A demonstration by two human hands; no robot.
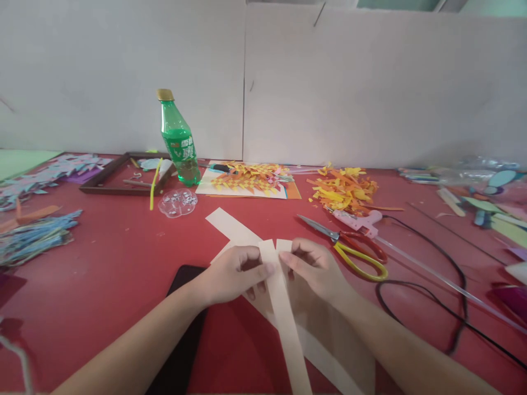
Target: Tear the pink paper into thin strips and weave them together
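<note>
A long cream paper strip (284, 318) runs from my fingers down to the bottom edge of the view. My left hand (236, 274) pinches it near its top between thumb and fingers. Just to the right, my right hand (317, 269) pinches a second cream paper piece (284, 245), whose top end shows beside the first with a narrow gap. Whether the two pieces join lower down is hidden by my fingers. Beneath my hands lie another cream strip (230, 225) and a larger cream paper sheet (329, 362), partly covered by my right arm.
Scissors (341, 241) and a pink glue gun (358, 219) with a black cord lie right. Behind are a green bottle (181, 148), a wooden frame (107, 189), a clear bead case (178, 203) and orange-yellow paper scraps (343, 189). A black phone-like slab (177, 351) lies under my left arm.
</note>
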